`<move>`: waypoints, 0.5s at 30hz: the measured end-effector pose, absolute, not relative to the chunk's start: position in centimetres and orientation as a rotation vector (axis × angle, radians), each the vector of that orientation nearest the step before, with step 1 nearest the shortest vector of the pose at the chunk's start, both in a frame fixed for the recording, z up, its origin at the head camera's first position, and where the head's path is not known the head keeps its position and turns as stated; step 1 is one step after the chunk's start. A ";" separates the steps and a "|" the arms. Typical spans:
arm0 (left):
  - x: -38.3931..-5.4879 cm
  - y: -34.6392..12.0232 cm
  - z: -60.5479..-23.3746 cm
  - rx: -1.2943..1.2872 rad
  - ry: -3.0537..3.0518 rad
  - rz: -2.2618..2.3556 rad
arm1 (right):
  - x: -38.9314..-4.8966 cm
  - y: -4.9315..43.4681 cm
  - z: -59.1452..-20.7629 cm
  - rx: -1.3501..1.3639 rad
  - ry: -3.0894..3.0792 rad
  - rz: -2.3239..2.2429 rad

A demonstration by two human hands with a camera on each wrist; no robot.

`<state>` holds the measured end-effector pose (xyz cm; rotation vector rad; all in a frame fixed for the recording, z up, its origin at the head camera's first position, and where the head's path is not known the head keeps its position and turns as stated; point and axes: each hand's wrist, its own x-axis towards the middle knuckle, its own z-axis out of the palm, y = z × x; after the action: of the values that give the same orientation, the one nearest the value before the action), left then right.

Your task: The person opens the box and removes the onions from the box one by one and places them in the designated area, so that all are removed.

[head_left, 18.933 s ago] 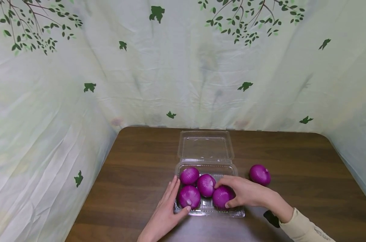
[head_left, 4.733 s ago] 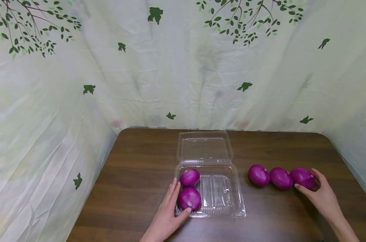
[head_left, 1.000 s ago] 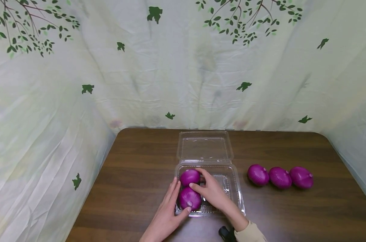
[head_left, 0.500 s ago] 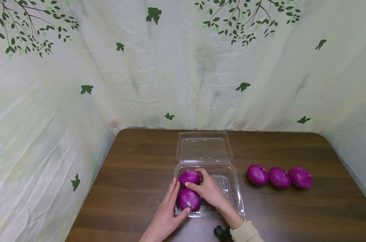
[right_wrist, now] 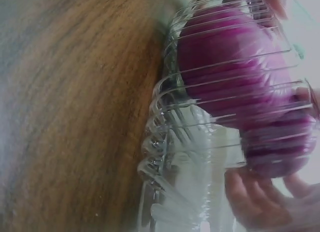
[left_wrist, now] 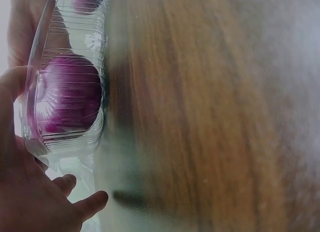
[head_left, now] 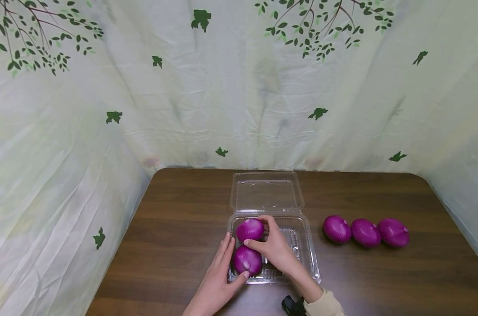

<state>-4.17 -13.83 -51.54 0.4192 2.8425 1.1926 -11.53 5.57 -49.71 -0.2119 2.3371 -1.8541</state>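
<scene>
A clear plastic clamshell container lies with its lid folded back. Two purple onions are in its left half, one behind the other. With thumb and fingers my right hand grips the rear onion, also seen through the ribbed wall in the right wrist view. The front onion sits between my two hands. My left hand rests along the container's left side, fingers fairly straight and thumb at the front rim. In the left wrist view the front onion shows through the wall.
Three more purple onions form a row on the brown wooden table to the right: a left one, a middle one and a right one. Behind the table hangs a pale curtain with leaf prints.
Over several seconds, two onions went from the container to the row at right. My right hand came back to the rear onion, which has just turned and shifted slightly. My left hand stayed put.
</scene>
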 end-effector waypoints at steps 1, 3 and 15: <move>-4.2 -13.8 -51.5 0.421 2.845 1.189 | -11.5 5.6 -49.6 -0.208 2.316 -1.876; -4.2 -13.8 -51.5 0.423 2.849 1.186 | -11.3 5.8 -49.5 -0.187 2.292 -1.905; -4.0 -13.7 -51.4 0.410 2.853 1.193 | -10.0 6.7 -48.9 -0.069 2.459 -1.870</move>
<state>-4.04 -13.71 -51.41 0.4097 2.8533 1.1925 -10.01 6.69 -48.94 -0.0691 2.4594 -1.8704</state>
